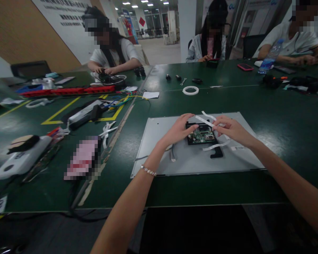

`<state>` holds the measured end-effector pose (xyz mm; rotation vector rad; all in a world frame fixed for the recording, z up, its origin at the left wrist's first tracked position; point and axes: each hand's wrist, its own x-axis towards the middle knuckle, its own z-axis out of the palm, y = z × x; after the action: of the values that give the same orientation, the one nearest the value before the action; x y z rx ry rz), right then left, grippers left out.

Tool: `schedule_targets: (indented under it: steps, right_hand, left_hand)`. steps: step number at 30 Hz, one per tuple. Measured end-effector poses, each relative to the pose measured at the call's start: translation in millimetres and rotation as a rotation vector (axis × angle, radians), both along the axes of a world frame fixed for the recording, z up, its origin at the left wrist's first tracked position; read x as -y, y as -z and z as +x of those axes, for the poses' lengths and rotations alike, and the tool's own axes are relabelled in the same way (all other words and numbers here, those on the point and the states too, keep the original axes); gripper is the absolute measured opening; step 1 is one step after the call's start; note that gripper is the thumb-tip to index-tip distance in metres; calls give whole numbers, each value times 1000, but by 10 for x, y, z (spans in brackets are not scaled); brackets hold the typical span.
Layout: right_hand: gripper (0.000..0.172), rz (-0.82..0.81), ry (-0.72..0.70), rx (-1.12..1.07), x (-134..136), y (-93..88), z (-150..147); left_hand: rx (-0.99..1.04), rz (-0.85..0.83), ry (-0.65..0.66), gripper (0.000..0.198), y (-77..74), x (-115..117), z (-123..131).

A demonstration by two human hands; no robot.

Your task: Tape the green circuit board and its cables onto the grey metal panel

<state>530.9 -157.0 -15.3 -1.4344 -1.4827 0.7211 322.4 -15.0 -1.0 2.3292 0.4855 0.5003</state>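
Note:
A grey flat panel (153, 141) lies on the green table in front of me. On it sits a black frame holding a green circuit board (201, 135). My left hand (178, 130) rests at the board's left side, thumb and fingers apart around the frame's edge. In my right hand (229, 129) a white flat ribbon cable (204, 121) is pinched between thumb and fingers, above the board's upper right. Another white strip (216, 145) shows below that hand. A black bracket (217, 152) projects at the lower right, and a thin cable with a connector (172, 155) lies left of the board.
Beyond the panel are a roll of white tape (190, 90), a small wrench (183, 82) and small black parts. Left stand a pink pixelated item (82, 158), a white device (21, 158) and red trays (69, 90). A water bottle (270, 58) stands right. Several people sit opposite.

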Motion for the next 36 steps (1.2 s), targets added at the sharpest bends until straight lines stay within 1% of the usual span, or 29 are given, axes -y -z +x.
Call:
schedule_targets:
  steps: [2,4,8,12,14,17,20,24,30,36]
  right_hand:
    - [14,-13,-56,17,16,-41,-88]
    - [12,-14,-83,18,35,-66,-164]
    - [11,5,-60,18,66,-87,-263]
    - [12,33,35,51,71,-83,-298]
    - [15,52,97,96,64,-70,-295]
    - [18,68,176,175,52,-48,-270]
    - [20,79,221,183,47,-43,-238]
    - [21,89,248,145,47,-53,-224]
    - [21,88,260,194,38,-32,-220]
    - [21,127,332,299,41,-40,-170]
  left_hand:
    - [75,-114,-35,42,-86,33,25]
    - [102,-221,-17,37,-124,62,46]
    - [128,-355,60,26,-73,86,73]
    - [158,-380,19,18,-25,78,93]
    - [175,-354,-10,17,-26,70,100]
    - [218,-280,-7,18,-31,58,102]
    - [254,-214,-9,20,-26,46,94]
    - [263,-166,-49,22,-28,36,83]
    - [264,-71,-85,25,-39,45,82]
    - [191,83,-167,14,12,56,95]
